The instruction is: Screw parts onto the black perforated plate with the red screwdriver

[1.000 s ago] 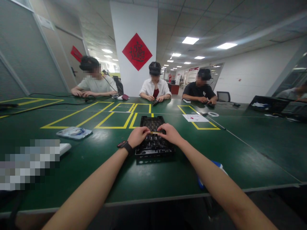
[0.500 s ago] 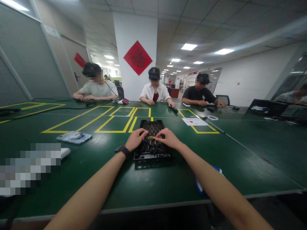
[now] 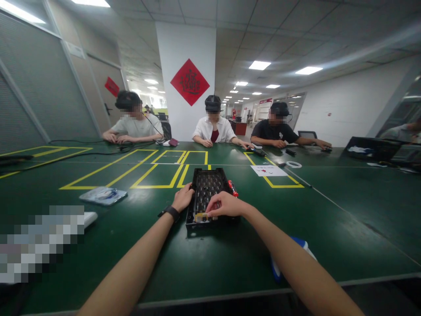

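A black case [image 3: 210,180] lies on the green table in front of me, with rows of small metal pieces standing inside like screwdriver bits. My left hand [image 3: 183,198] grips the case's left edge, fingers closed round the side. Over the near end of the case, my right hand [image 3: 225,204] pinches a small yellowish strip [image 3: 201,217], which lies low along the near end; its exact kind is unclear. Beside the case's right side shows a red handle-like object [image 3: 233,188], partly hidden behind the case and my right hand.
A patterned flat case [image 3: 103,195] lies to the left, near a white blurred-out object [image 3: 88,218]. A blue and white object [image 3: 297,245] sits under my right forearm. Farther off are a printed sheet [image 3: 268,170] and a white ring [image 3: 294,164]. Several people sit across the table.
My left hand has moved from inside the case to its left edge. My right hand has brought the yellowish piece down to the near end. The red object now shows on the right.
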A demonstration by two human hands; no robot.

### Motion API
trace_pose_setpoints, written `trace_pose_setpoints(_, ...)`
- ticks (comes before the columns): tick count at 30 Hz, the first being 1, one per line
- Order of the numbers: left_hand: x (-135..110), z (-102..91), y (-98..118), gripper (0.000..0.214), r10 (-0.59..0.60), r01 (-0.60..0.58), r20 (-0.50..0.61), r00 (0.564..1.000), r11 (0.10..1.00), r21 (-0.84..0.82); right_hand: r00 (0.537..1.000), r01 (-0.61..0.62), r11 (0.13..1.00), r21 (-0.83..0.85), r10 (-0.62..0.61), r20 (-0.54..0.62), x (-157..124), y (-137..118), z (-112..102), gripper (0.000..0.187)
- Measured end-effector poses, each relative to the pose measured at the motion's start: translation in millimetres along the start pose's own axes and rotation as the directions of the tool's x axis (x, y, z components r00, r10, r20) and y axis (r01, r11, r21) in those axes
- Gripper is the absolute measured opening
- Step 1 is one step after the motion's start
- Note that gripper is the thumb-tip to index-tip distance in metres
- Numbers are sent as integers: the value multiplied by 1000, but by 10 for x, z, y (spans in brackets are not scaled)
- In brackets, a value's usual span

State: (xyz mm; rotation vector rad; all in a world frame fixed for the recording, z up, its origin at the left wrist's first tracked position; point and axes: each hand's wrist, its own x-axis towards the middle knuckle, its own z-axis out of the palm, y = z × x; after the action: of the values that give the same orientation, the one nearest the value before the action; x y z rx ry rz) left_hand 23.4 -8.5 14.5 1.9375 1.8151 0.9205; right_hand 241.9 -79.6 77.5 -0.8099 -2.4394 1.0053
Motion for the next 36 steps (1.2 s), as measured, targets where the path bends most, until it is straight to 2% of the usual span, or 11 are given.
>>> trace_pose_setpoints(4, 67, 35, 22, 46, 8, -8, -54, 999, 1000, -5, 1000, 0, 997, -77, -2, -28, 19, 69, 1, 29)
trace_pose_setpoints(8, 89, 43, -12, 45, 17, -19, -40, 999, 999, -32, 1000, 18, 989, -148, -21, -15, 21, 100, -25, 27)
trace_pose_setpoints(11, 79, 35, -43, 48, 54, -55, -20, 998, 994, -90, 998, 49, 978, -203, -53, -15, 9, 68, -40, 28)
trace_pose_setpoints(17, 46, 46, -61, 48, 133, -148, -89, 987, 970, -195, 995, 98, 963, -250, -104, -9, -4, 55, -28, 27)
trace_pose_setpoints(22, 74, 72, -120, 49, 130, -146, -92, 987, 970, -196, 992, 111, 954, -277, -123, -23, 3, 71, 2, 22)
trace_pose_setpoints(29, 90, 32, -129, 54, 150, -148, -3, 989, 968, -202, 992, 115, 939, -324, -128, -19, 8, 56, -1, 19)
trace_pose_setpoints(36, 43, 36, -82, 51, 190, -193, -41, 981, 976, -97, 990, 124, 941, -313, -137, -19, 3, 48, 7, 19)
